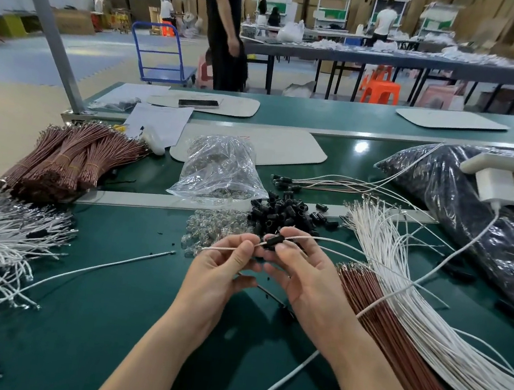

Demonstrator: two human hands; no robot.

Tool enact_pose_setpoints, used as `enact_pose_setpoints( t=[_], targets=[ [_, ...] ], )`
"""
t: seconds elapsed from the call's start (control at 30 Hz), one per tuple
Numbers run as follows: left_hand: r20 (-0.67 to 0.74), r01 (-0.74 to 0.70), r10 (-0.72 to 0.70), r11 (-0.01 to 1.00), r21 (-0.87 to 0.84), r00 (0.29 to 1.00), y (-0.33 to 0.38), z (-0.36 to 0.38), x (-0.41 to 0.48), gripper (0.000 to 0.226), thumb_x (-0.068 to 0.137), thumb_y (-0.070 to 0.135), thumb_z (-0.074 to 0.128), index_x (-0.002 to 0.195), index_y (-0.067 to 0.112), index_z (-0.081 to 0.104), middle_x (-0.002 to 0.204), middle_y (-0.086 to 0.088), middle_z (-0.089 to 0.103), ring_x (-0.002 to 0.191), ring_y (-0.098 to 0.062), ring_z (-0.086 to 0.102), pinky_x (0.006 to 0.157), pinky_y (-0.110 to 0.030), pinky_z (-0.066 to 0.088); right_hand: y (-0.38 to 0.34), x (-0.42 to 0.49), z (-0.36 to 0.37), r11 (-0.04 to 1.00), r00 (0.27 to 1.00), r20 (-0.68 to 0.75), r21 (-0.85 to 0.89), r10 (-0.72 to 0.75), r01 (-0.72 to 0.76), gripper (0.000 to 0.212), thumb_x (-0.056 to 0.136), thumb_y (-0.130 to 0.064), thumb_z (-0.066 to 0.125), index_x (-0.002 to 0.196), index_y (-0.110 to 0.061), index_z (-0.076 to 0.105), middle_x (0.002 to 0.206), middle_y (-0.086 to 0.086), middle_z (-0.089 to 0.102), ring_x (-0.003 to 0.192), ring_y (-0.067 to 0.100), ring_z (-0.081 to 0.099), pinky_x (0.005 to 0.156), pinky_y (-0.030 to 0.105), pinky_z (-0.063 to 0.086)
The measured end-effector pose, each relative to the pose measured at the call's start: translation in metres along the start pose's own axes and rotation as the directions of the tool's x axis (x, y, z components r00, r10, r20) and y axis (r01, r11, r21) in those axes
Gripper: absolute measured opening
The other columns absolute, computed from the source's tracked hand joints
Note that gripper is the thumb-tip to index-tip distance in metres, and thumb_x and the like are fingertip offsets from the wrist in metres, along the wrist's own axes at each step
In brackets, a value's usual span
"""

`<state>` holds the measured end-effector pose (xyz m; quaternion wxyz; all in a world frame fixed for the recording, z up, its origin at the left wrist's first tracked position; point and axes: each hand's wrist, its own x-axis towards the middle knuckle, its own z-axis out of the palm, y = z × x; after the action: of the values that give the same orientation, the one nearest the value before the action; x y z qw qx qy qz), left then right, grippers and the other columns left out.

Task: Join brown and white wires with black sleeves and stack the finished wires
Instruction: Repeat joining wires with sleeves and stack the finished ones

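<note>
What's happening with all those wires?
A person is joining wires at a green table. The left hand pinches a white wire, while the right hand holds a black sleeve on it. More sleeves sit piled just behind, and a few finished wires lie farther back.

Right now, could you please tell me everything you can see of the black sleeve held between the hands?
The black sleeve is a short matte tube, plastic-looking, lying nearly level above the green table. The right hand pinches it. The left hand pinches a white wire that enters its left end; another pale wire leaves its right end.
</note>
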<state>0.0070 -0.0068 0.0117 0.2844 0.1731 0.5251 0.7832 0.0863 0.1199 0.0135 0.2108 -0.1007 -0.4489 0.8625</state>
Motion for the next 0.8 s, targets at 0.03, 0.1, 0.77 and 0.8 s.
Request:
enact_pose_setpoints(
  t=[0.03, 0.1, 0.77, 0.8],
  targets=[
    [-0.013, -0.002, 0.002, 1.0, -0.001, 1.0, 0.0, 0.0, 0.0, 0.017, 0.082, 0.027, 0.067, 0.094, 0.018, 0.076, 0.088, -0.005, 0.074, 0.073, -0.01, 0.066, 0.061, -0.024, 0.055, 0.0, 0.0, 0.001, 1.0, 1.0, 0.001, 0.001, -0.012, 0.012, 0.019, 0.081, -0.016, 0.07, 0.097, -0.023, 0.079, 0.103, 0.015, 0.074, 0.092, 0.023, 0.073, 0.075, 0.025, 0.058],
    [-0.021, -0.003, 0.003, 1.0, 0.018, 1.0, 0.001, 0.0, 0.0, 0.015, 0.082, 0.026, 0.067, 0.09, 0.021, 0.079, 0.089, -0.004, 0.075, 0.074, -0.01, 0.065, 0.061, -0.023, 0.055, -0.001, -0.002, 0.002, 0.998, 0.998, -0.007, -0.026, -0.058, 0.057, 0.019, 0.083, -0.021, 0.069, 0.1, -0.022, 0.079, 0.107, 0.014, 0.074, 0.094, 0.02, 0.072, 0.079, 0.023, 0.057],
    [-0.109, -0.162, 0.34, 0.674, 0.721, 0.934, -0.003, -0.03, 0.005, 0.019, 0.106, 0.032, 0.048, 0.104, 0.035, 0.066, 0.087, 0.013, 0.071, 0.08, -0.005, 0.065, 0.072, -0.023, 0.051, -0.037, 0.0, -0.026, 0.979, 0.974, -0.14, 0.083, -0.176, 0.188, 0.03, 0.101, 0.002, 0.043, 0.091, -0.015, 0.066, 0.109, 0.014, 0.073, 0.099, 0.029, 0.07, 0.085, 0.037, 0.06],
    [-0.051, -0.166, 0.354, 0.554, 0.816, 0.934, -0.004, -0.033, 0.003, 0.015, 0.105, 0.032, 0.051, 0.107, 0.038, 0.065, 0.089, 0.016, 0.07, 0.084, -0.004, 0.063, 0.077, -0.027, 0.051, -0.038, 0.0, -0.028, 0.976, 0.974, -0.131, 0.097, -0.183, 0.197, 0.03, 0.101, 0.002, 0.044, 0.091, -0.015, 0.067, 0.11, 0.014, 0.073, 0.099, 0.029, 0.07, 0.085, 0.036, 0.059]
  ],
)
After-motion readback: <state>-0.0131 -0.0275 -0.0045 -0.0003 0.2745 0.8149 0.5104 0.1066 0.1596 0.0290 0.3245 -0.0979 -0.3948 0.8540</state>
